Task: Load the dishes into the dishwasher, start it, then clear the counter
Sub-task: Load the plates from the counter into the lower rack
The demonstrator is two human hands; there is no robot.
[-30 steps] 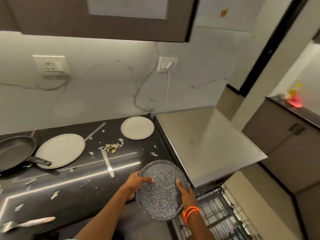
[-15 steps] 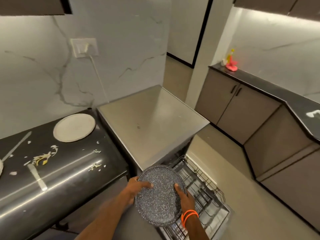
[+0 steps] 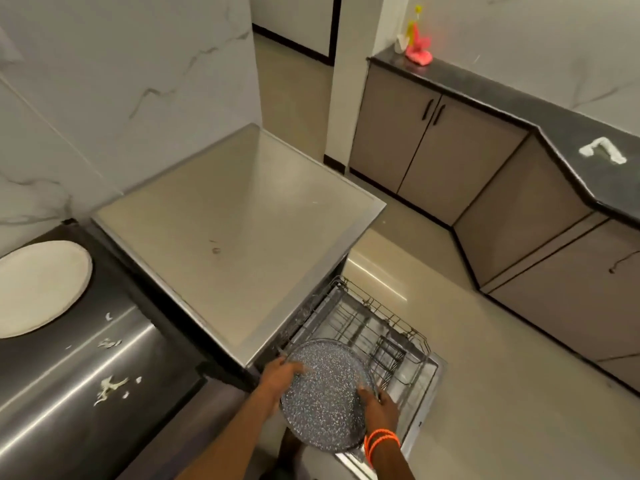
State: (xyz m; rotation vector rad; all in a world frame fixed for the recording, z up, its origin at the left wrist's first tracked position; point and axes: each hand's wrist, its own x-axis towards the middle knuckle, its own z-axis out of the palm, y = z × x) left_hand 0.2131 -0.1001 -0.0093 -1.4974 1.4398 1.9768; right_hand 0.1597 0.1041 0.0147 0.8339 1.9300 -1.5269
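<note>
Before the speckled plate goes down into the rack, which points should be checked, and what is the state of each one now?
1. Both hands hold the speckled plate: ok, left hand and right hand grip opposite edges.
2. Dishwasher rack pulled out: ok.
3. Rack space below the plate free: cannot tell, the plate hides it.
4. Visible part of the rack free of dishes: ok.
5. Counter cleared: not ok, white plate and food scraps remain.

Grey white-speckled plate (image 3: pixel 325 393); orange wristbands (image 3: pixel 380 441)
</note>
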